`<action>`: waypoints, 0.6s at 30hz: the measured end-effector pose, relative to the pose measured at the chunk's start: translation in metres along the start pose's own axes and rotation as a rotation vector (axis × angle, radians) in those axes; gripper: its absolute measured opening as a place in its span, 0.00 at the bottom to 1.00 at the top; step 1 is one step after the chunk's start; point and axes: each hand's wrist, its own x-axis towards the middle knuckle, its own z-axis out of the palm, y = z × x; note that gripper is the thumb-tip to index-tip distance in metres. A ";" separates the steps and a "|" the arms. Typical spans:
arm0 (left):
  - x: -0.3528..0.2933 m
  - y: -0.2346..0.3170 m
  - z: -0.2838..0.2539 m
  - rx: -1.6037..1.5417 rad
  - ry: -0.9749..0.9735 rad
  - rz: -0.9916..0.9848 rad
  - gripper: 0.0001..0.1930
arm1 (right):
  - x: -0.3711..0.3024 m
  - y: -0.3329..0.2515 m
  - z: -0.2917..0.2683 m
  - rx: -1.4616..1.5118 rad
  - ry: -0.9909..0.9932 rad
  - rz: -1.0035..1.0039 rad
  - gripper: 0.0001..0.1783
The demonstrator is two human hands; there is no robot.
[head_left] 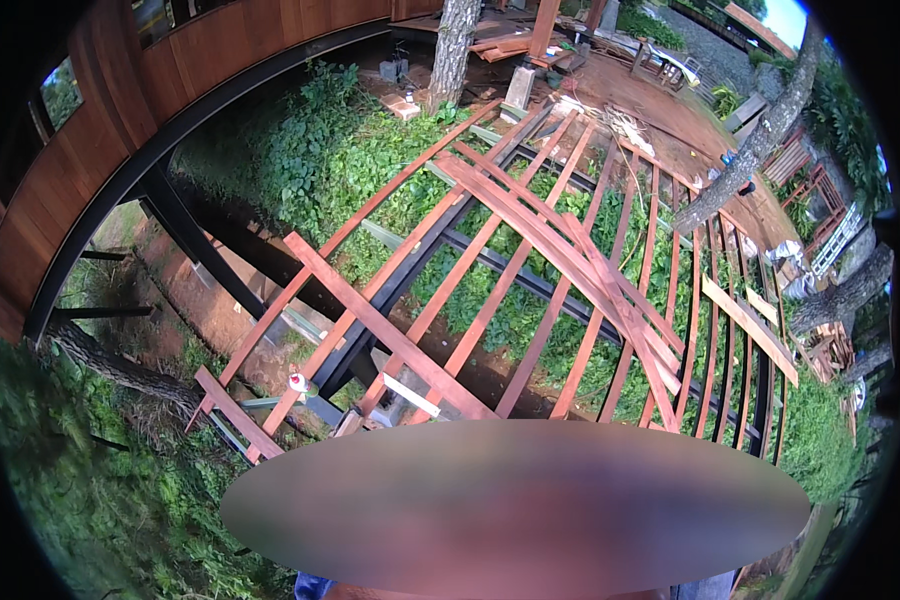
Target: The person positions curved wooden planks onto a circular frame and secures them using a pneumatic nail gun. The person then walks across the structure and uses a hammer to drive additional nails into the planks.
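One reddish board (375, 320) lay across the wooden joists (532, 352), its long axis slanting from far left to near right. Whether the hands were apart or together, an onlooker could not tell.

One white, red-topped container (297, 383) serves as landmark. Just right of it lies one short white strip (410, 395); to its lower left, one short reddish board (240, 416). Far to its right are two pale boards (752, 331) and one white ladder (836, 241); around it, at least four tree trunks (456, 50).
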 end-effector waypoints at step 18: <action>-0.080 -0.025 0.117 0.368 0.906 -0.148 0.34 | -0.109 0.067 0.086 0.061 0.049 -0.089 0.17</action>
